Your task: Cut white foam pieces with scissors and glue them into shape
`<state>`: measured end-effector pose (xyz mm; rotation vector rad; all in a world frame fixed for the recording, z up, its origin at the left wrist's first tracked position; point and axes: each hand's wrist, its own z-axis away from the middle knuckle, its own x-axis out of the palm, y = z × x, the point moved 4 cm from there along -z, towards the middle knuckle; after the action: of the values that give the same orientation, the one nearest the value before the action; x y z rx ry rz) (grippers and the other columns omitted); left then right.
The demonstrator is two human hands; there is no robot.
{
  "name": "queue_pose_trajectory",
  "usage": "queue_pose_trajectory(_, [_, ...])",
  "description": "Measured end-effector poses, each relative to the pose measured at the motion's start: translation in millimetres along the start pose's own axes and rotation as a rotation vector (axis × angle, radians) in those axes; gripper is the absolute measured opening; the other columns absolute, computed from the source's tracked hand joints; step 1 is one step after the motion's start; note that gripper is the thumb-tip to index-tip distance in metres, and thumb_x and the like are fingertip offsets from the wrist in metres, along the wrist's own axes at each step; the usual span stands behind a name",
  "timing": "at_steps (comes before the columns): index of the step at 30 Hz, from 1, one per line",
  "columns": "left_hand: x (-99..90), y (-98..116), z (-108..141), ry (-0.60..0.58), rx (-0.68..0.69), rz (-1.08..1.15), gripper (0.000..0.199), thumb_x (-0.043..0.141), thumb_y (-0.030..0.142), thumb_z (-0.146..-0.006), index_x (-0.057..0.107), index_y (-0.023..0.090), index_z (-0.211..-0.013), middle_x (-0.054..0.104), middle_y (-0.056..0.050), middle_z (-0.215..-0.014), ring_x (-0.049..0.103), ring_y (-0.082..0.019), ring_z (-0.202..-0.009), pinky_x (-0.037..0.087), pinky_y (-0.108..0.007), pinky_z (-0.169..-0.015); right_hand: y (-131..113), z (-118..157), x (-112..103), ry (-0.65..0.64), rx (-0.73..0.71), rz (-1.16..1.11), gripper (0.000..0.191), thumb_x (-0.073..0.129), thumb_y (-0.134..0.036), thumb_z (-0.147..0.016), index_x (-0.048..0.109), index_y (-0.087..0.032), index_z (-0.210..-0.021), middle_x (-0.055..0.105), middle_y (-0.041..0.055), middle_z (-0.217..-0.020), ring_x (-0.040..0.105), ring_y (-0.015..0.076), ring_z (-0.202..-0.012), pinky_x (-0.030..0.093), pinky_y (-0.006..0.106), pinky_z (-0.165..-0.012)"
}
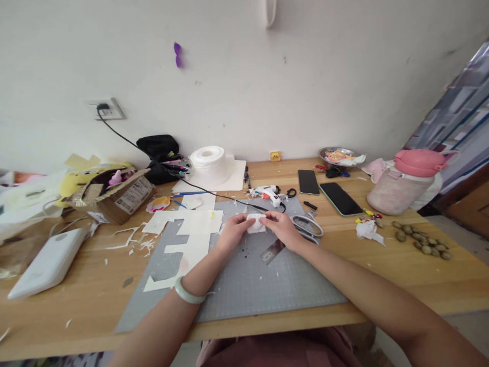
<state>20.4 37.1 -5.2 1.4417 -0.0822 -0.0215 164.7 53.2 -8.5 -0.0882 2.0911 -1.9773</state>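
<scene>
Between my two hands is a small white piece that looks like folded tissue or paper. My left hand pinches its left side, and my right hand pinches the right side, thumbs on top. Both are over the grey cutting mat. Just below my right hand lies a metal ruler, partly covered by it. Scissors with grey handles rest beside the right wrist. Behind the hands sits a white glue gun with its black cord. Cut cream paper spreads left of my left hand.
A tissue roll stands at the back. Two phones and a pink-lidded jug are on the right, with several small round brownish fruits. To the left are a cardboard box and a white power bank.
</scene>
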Motion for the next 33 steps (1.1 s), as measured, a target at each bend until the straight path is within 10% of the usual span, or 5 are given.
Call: queue_pose_trajectory(33, [1.5, 2, 1, -0.08, 0.04, 0.043, 0.032, 0.064, 0.047, -0.065, 0.055, 0.016, -0.063, 0.047, 0.003, -0.053, 0.039, -0.01, -0.05, 0.028, -0.023, -0.051, -4, 0, -1, -0.038, -0.011, -0.031, 0.036, 0.057, -0.053, -0.069, 0.054, -0.018, -0.066, 0.049, -0.0026, -0.057, 0.043, 0.0116, -0.056, 0.033, 0.025, -0.055])
